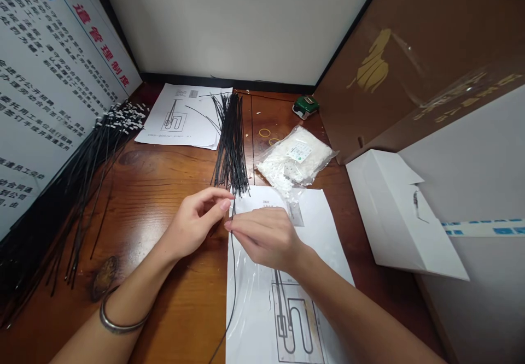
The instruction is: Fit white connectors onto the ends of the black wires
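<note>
My left hand [196,219] and my right hand [266,237] meet at the middle of the wooden table [164,178]. Both pinch the top end of a thin black wire [233,276], which hangs down over the left edge of a printed diagram sheet [324,233] in a clear sleeve. My left thumb and forefinger close near the wire's tip. My right fingers are pressed together around it. Just beyond my hands lies a bundle of black wires [230,145].
A large pile of black wires with white ends [82,178] lies at the left below a poster. A second diagram sheet [180,115], a bag of white parts [293,159], a green tape measure [305,106] and rubber bands [264,133] sit further back. A white box [394,211] stands right.
</note>
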A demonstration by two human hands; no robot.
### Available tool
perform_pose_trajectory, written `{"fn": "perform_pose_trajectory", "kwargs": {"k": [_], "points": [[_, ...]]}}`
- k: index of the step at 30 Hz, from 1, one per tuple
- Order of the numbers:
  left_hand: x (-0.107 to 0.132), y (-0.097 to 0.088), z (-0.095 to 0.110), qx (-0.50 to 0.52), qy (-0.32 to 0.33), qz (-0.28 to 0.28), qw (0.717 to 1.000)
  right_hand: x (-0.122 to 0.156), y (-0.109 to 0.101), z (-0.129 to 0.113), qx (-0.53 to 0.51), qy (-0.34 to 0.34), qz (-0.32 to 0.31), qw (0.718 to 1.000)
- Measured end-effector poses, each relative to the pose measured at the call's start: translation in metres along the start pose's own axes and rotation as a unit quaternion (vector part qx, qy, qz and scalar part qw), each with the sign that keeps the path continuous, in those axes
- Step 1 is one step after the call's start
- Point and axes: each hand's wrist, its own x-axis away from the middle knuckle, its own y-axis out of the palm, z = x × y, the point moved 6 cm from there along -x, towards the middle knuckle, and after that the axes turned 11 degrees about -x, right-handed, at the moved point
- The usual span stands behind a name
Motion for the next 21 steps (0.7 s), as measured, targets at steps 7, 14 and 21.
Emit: {"fn": "perform_pose_trajectory", "kwargs": {"k": [7,14,21], "points": [[-0.003,0.008,-0.007,0.079,-0.046,0.012,0.996,-0.001,0.006,-0.003,-0.016,-0.002,-0.037,0.999],[-0.011,0.010,-0.016,0.207,-0.081,0.058,0.973,0.006,-0.017,0.025,-0.038,0.190,0.130,0.972],[-0.020,0.023,-0.011,0.210,-0.084,0.050,0.973,0.024,-0.024,0.057,-0.212,0.419,0.280,0.838]]}}
